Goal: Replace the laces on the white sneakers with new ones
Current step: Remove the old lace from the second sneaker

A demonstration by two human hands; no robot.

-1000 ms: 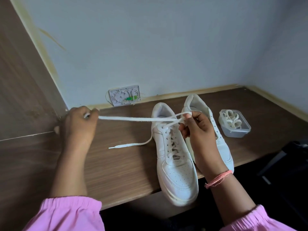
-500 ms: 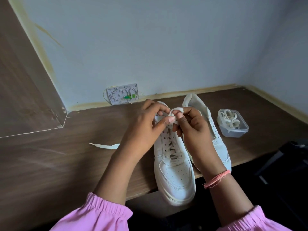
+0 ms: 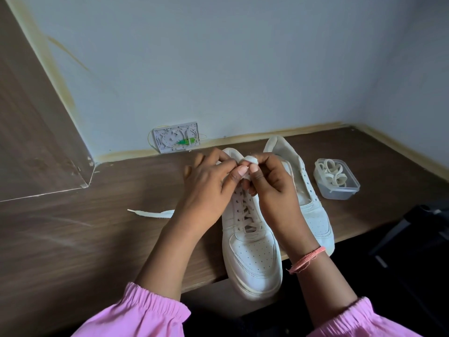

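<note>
Pinching the lace [image 3: 250, 159] in both hands' fingers [image 3: 239, 170], I should keep its loop snug above the sneaker [image 3: 252, 249] while knotting.

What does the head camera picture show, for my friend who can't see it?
Two hands, the left hand and the right hand, pinch a white lace above the laced sneaker on a wooden table. A second sneaker lies beside it, near a clear container of laces.

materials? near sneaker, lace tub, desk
Near sneaker: smooth white leather or a synthetic look-alike, perforated toe, stitched panels. Tub: clear rigid plastic, laces visible through its wall. Desk: matte wood-grain surface, likely laminate; scuffed.
</note>
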